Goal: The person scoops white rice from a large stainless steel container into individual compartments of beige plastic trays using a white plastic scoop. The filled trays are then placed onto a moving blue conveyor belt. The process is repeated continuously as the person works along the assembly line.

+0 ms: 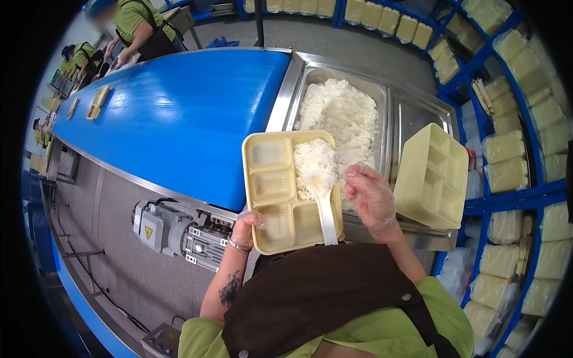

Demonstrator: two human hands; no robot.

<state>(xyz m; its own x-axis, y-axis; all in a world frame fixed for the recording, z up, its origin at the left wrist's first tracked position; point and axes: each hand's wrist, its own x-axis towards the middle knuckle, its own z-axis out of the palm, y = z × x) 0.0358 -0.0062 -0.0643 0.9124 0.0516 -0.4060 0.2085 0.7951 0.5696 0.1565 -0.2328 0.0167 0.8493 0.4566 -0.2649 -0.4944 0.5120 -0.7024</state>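
- Bright overhead light flooded the scene, throwing white glare patches on the blue conveyor belt (179, 113) at centre left.
- Fisheye distortion bent straight edges toward the rim, with black vignetting in all corners.
- The upper-left figures appeared small and soft.

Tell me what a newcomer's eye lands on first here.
The bright blue conveyor belt sweeps across the upper left, with a steel pan of white rice at its right end. In the centre, the left hand holds a cream compartment tray by its lower corner, rice heaped in its large compartment with a white scoop lying there, the gloved right hand beside it. A stack of matching trays stands right.
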